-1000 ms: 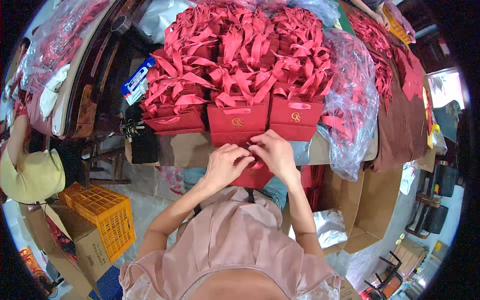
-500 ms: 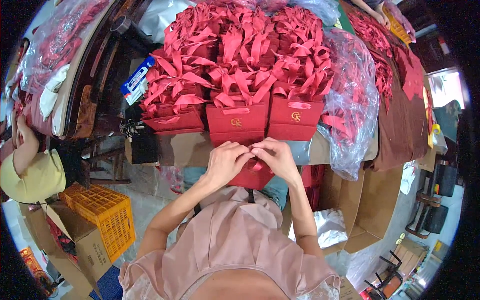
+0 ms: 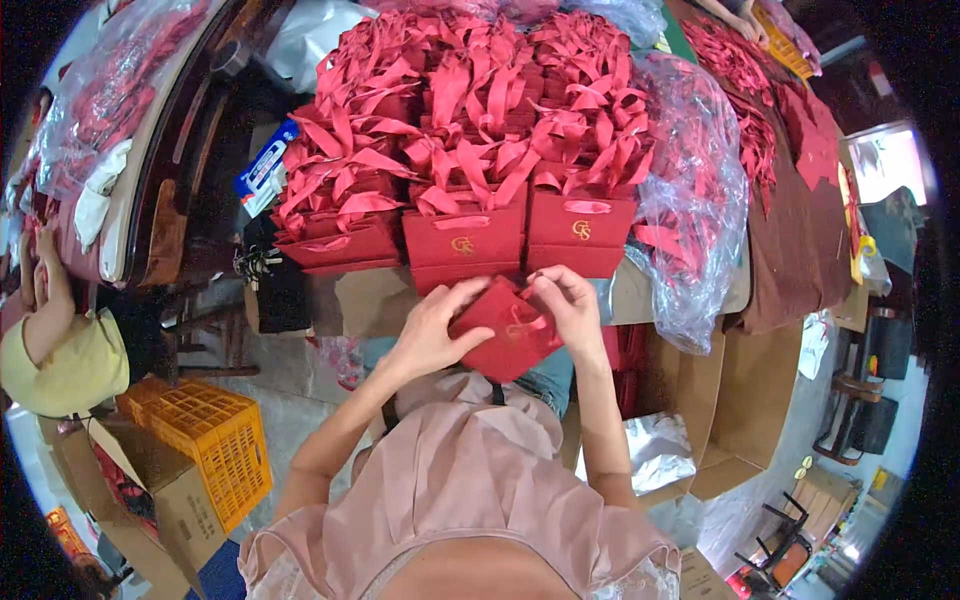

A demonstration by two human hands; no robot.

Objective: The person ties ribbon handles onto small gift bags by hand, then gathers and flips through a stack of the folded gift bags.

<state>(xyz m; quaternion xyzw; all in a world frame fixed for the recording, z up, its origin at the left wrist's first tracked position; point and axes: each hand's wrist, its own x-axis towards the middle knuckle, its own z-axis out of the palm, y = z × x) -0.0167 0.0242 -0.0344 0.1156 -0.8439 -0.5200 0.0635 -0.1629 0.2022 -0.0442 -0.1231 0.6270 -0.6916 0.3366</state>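
A small red gift bag (image 3: 503,335) is held tilted in front of me, just over my lap at the table's near edge. My left hand (image 3: 440,330) grips its left side, with the thumb lying across the front. At the upper right corner, my right hand (image 3: 565,308) pinches the bag's edge near its ribbon handle. Close beyond my hands stand three packed rows of matching red gift bags (image 3: 465,245), with red ribbon handles (image 3: 480,150) sticking up in loops and loose ends.
A clear plastic sack of red ribbon (image 3: 690,200) lies right of the rows. At the left are a yellow crate (image 3: 215,430) and a cardboard box (image 3: 180,500). An open carton (image 3: 750,400) stands lower right. A co-worker's arm (image 3: 50,300) shows at far left.
My hands have moved apart from their pinch at the bag's top. The bag has come up and turned, showing its front; my left hand now holds its side.
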